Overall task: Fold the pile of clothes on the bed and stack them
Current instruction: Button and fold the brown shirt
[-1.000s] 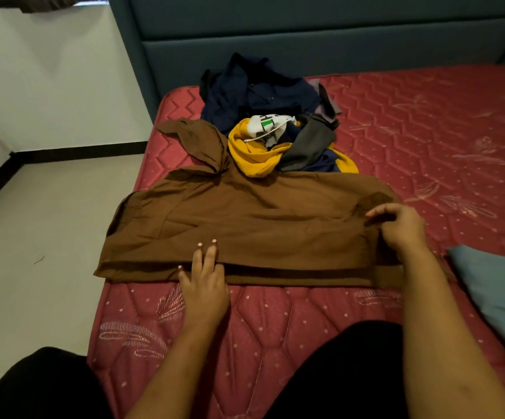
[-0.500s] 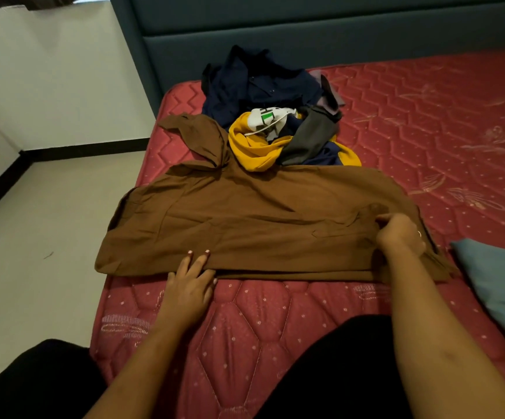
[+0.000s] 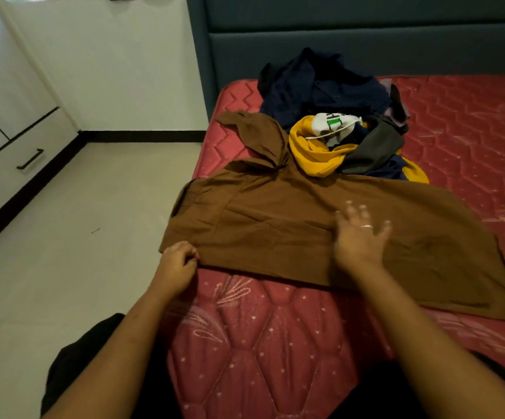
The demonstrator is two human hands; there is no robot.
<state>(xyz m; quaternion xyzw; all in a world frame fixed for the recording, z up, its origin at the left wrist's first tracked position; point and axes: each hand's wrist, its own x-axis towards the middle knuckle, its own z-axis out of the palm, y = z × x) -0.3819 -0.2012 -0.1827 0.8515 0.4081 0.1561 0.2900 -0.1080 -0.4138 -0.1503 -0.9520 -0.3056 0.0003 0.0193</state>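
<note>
Your left hand [image 3: 176, 263] pinches the near left corner of the brown garment [image 3: 269, 219], fingers curled on the cloth. Your right hand [image 3: 360, 237] is over its middle, fingers straight and spread; blur hides whether it touches. The garment lies spread across the red mattress [image 3: 275, 343], its far edge against the unfolded pile of clothes [image 3: 329, 116] by the headboard [image 3: 366, 46].

Reaching forward, meeting a brown garment [image 3: 275, 225] lying spread across the middle of the mattress [image 3: 472, 131], from its left edge far toward the right. Going beyond it, bumping into a pile of clothes [image 3: 320, 92] touching the garment's far edge and filling the way to the headboard [image 3: 366, 46]. Passing freely over bare mattress at far right and along the near strip. Dropping off to open floor [image 3: 94, 237] on the left.
</note>
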